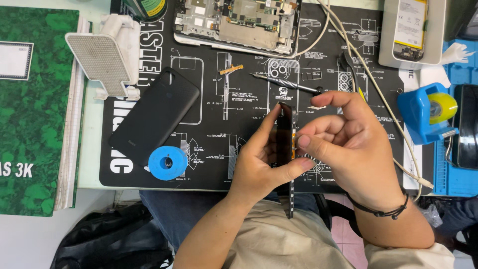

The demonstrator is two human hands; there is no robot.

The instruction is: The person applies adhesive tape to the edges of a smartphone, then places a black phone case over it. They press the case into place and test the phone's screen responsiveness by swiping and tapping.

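A thin dark phone screen panel [285,149] stands on edge between 2 hands, its long axis running straight away from the person, far end toward the black repair mat [224,164]. The mat, printed with white diagrams, covers a pale workbench; on it lie a black phone back cover [154,115], a blue tape roll [168,163], a screwdriver [285,83] and an opened phone chassis [236,22]. The left hand [259,167] is clamped on the panel, thumb against its near side. The right hand [353,149], fingers curled, pinches the panel's right edge.
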